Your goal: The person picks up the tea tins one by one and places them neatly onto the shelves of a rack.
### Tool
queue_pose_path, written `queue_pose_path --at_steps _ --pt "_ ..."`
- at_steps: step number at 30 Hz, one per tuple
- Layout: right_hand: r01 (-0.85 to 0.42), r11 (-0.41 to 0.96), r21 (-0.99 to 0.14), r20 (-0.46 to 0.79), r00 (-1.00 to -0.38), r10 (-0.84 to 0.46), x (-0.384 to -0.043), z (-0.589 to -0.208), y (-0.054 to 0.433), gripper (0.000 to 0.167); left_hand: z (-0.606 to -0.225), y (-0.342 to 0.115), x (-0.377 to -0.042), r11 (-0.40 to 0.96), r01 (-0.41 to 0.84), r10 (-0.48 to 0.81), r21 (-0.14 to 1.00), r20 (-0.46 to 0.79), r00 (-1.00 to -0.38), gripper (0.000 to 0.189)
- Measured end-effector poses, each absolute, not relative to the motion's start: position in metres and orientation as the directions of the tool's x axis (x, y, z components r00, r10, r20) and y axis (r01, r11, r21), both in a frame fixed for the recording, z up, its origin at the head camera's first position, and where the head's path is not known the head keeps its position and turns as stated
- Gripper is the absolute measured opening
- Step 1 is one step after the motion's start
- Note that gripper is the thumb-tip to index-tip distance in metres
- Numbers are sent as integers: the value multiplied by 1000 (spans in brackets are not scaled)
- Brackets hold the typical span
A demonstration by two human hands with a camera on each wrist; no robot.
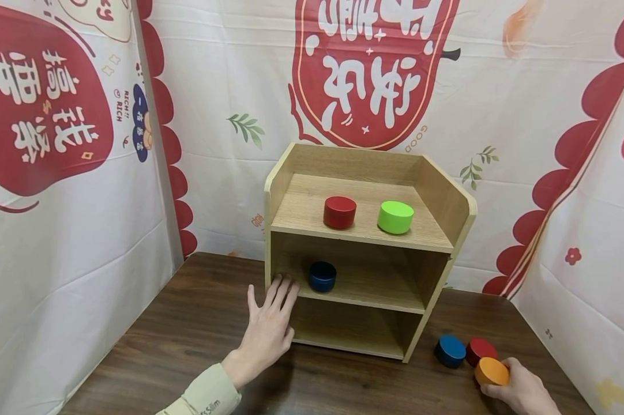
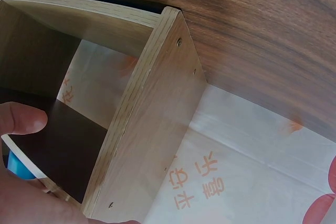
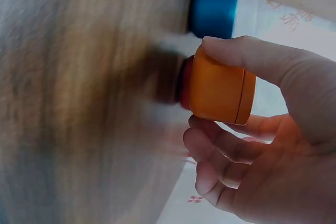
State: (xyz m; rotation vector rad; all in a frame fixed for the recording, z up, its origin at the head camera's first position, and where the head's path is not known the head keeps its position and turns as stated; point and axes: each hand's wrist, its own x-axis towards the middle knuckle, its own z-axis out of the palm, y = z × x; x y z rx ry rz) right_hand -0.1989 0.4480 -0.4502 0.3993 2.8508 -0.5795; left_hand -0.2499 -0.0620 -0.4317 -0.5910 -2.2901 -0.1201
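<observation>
My right hand (image 1: 525, 389) pinches an orange round tin (image 3: 218, 90) between thumb and fingers. A lid seam runs around its body. Close behind it are a red tin (image 1: 481, 349) and a blue tin (image 1: 451, 351) on the table. With fingers stretched and spread, my left hand (image 1: 264, 331) rests at the left front edge of a wooden shelf unit (image 1: 343, 242). The thumb (image 2: 23, 119) shows before the lower compartment in the left wrist view. Beside those fingertips, a dark blue tin (image 1: 322, 278) sits on the middle shelf.
On the top shelf stand a red tin (image 1: 339, 212) and a bright green tin (image 1: 395, 218). Raised side panels and a back board border that shelf. The dark wooden table (image 1: 187, 340) is enclosed by printed white cloth (image 1: 224, 190) at the back and sides.
</observation>
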Motion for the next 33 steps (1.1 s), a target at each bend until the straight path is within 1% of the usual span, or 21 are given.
queue_pose_path --at_steps 2,10,15,20,27,30,33 --pt "273 892 -360 -221 -954 203 -198 -446 445 95 -432 -62 -249 889 449 379 -90 696 -610 90" --pt "198 908 -370 -120 -979 165 -198 -426 425 91 -432 -62 -248 892 445 376 -79 676 -633 90" --pt "155 920 -361 -64 -988 141 -199 -418 414 90 -432 -62 -249 889 452 379 -78 681 -627 91" --pt "94 925 -368 1 -995 101 -197 -404 396 84 -432 -62 -249 888 453 380 -84 690 -617 91" --pt "-11 936 -351 145 -989 43 -190 -386 369 73 -431 -62 -250 888 453 376 -76 687 -621 91" --pt "-49 941 -334 200 -980 21 -188 -381 357 71 -431 -62 -250 889 452 376 -78 688 -620 92" --pt "-78 940 -332 227 -974 -1 -186 -375 346 71 -431 -62 -250 887 457 376 -73 689 -619 93"
